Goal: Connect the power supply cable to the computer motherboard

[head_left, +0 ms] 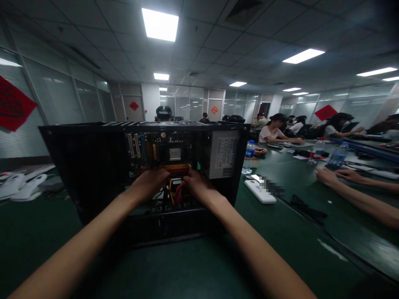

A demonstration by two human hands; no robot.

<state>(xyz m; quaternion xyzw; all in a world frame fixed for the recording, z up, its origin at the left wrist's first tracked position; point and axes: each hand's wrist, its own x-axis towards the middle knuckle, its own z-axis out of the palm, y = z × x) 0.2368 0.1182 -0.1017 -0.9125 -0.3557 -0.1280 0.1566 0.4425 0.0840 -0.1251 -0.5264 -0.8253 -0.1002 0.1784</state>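
An open black computer case [93, 166] stands on the dark green table [193, 270], its inside facing me. Its motherboard [162, 151] shows slots and a square socket, and a grey power supply [225, 154] sits at the right. Both my arms reach into the case. My left hand [149, 182] and my right hand [197, 185] are side by side at the lower edge of the board, fingers curled down among a bundle of orange, red and yellow cables [176, 193]. What the fingers hold is hidden.
A white flat device [260, 192] lies right of the case, and a water bottle [248, 157] stands behind it. Another person's forearms [352, 187] rest on the table at the right. Several people sit at tables further back. White objects [25, 185] lie at the left.
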